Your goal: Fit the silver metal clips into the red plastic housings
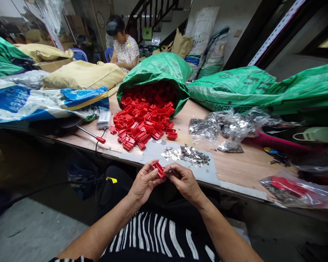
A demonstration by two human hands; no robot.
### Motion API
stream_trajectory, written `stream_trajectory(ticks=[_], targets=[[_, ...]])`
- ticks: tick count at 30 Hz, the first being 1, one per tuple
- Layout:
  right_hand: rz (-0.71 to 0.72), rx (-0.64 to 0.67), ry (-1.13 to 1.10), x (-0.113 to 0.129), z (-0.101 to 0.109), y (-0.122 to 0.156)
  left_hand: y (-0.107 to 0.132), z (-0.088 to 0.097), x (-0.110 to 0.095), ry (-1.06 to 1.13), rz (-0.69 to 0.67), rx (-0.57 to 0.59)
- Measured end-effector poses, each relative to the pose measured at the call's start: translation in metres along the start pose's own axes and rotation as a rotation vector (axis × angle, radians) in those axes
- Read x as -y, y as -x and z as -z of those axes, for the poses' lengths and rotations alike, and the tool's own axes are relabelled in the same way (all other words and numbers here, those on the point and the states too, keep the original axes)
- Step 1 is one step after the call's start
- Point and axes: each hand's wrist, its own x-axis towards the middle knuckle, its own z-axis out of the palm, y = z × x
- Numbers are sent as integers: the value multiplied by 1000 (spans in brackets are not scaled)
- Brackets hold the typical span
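Observation:
My left hand point(145, 182) grips a small red plastic housing point(157, 169), an open rectangular shell, just off the table's front edge. My right hand point(183, 181) is closed in a pinch at the housing's right end; anything between those fingertips is too small to make out. Behind the hands, a spread of small metal pieces point(186, 154) lies on a grey mat point(211, 174). A heap of the same red housings point(142, 125) spills from the mouth of a green woven sack point(160, 67) onto the table.
Clear plastic bags of metal parts point(205, 127) lie to the right, near a pink basket point(276, 142). A red-handled tool point(91, 134) juts out at left. Green sacks point(235, 87) line the back right. Across the table a person point(125, 49) sits.

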Motion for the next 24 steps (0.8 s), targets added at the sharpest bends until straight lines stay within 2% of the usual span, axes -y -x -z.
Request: stream_trajectory(ticks=[6, 11, 18, 24], targets=[[222, 19, 70, 0, 1, 5, 1, 0, -1, 28, 58, -3], [303, -3, 129, 0, -1, 9, 2, -1, 0, 29, 54, 2], [284, -76, 146, -2, 3, 9, 3, -3, -3, -14, 63, -7], [152, -84, 156, -2, 5, 12, 1, -4, -2, -127, -19, 9]])
